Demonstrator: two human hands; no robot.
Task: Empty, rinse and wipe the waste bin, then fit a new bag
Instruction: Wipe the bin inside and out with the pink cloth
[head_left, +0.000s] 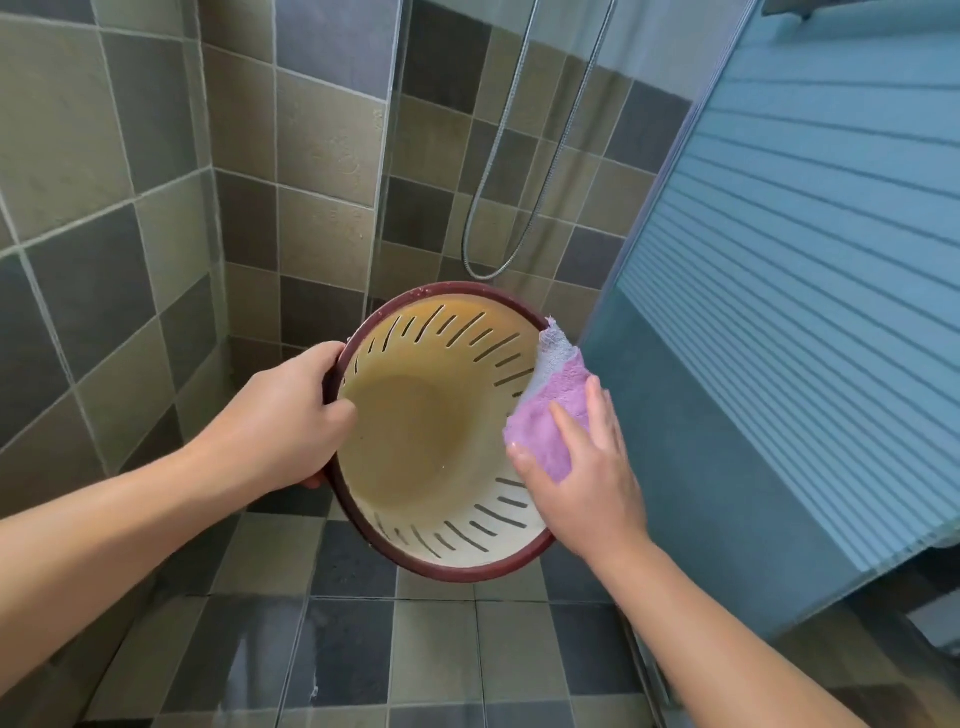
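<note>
Nearest you, at lower left of the frame, your left hand (283, 423) grips the dark red rim of the waste bin (415, 431), fingers curled over its left edge. The cream slotted bin sits mid-frame, tilted open toward you, held above the tiled floor (353, 654). At its right edge your right hand (582, 467) presses a purple cloth (550, 415) against the rim, fingers nearly straight. A shower hose (519, 171) hangs upper centre, beside a striped glass door (805, 270).

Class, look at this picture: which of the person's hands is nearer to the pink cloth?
Right. The right hand presses the pink cloth against the waste bin's right rim; the left hand grips the opposite rim, apart from the cloth.
</note>
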